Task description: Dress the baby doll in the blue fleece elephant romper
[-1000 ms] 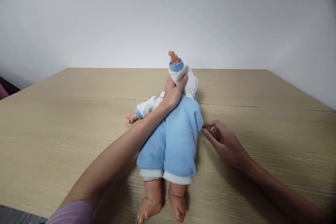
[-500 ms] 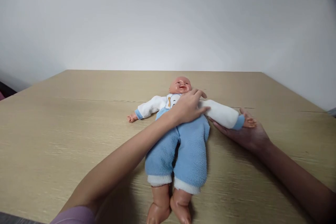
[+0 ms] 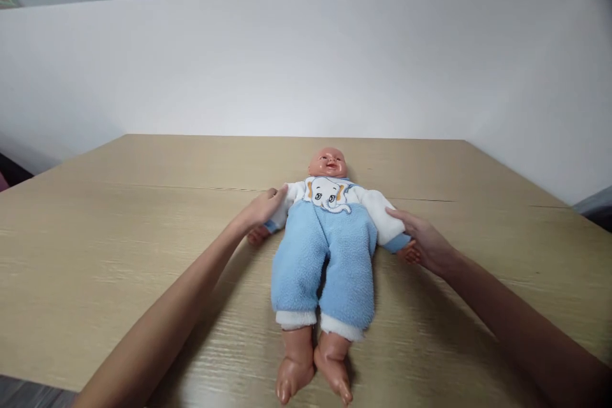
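Note:
A baby doll (image 3: pixel 327 255) lies on its back on the wooden table, head away from me and bare feet toward me. It wears a fluffy blue and white suit with an elephant face on the chest. My left hand (image 3: pixel 264 209) holds the doll's sleeved arm on the left, thumb on top, other fingers mostly hidden. On the right, my right hand (image 3: pixel 430 245) grips the other sleeve (image 3: pixel 386 217) near its blue cuff, thumb over it and fingers partly out of sight. Both doll arms slant down beside the body.
The light wooden table (image 3: pixel 143 236) has seams running across it. A white partition (image 3: pixel 287 64) rises behind its far edge. A dark grey object (image 3: pixel 597 207) shows beyond the right edge, and a dark floor at the lower left.
My left hand has moved left from the doll's chest to its left-side arm, uncovering the elephant. Both doll arms, stretched out before, are now lower and closer to the body.

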`<action>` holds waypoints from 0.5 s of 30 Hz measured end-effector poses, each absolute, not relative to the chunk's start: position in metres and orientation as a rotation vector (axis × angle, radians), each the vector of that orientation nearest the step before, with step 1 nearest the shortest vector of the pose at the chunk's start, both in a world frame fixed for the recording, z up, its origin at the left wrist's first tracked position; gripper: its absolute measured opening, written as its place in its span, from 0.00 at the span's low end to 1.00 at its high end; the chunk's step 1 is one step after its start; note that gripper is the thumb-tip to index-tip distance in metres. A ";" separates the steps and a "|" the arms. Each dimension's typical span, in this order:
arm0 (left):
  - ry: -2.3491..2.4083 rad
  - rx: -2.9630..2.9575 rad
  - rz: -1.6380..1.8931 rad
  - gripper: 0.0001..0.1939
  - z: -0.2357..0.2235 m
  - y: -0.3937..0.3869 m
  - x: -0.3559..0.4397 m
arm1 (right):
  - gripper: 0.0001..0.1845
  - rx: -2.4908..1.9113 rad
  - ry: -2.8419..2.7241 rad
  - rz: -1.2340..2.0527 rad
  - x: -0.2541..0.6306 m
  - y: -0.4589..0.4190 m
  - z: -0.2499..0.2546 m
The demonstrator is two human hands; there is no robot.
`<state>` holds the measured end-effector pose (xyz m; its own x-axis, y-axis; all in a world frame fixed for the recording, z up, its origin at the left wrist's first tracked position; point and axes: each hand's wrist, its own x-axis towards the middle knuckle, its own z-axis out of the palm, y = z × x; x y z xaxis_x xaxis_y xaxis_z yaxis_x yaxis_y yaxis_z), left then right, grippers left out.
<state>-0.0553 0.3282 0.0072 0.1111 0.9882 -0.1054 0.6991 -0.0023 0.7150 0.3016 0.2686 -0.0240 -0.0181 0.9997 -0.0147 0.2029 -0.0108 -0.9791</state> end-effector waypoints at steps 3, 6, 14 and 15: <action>1.363 1.602 0.725 0.36 0.006 0.314 -0.029 | 0.17 -1.267 -1.113 1.343 0.261 0.260 -0.018; 1.301 1.476 0.865 0.38 0.019 0.298 -0.017 | 0.32 -1.229 -1.010 1.324 0.241 0.248 -0.003; 1.311 1.406 1.051 0.36 0.066 0.186 -0.014 | 0.55 -1.476 -1.165 1.151 0.270 0.154 0.064; 1.322 1.391 1.072 0.37 0.062 0.163 -0.011 | 0.56 -1.482 -1.260 1.038 0.278 0.136 0.068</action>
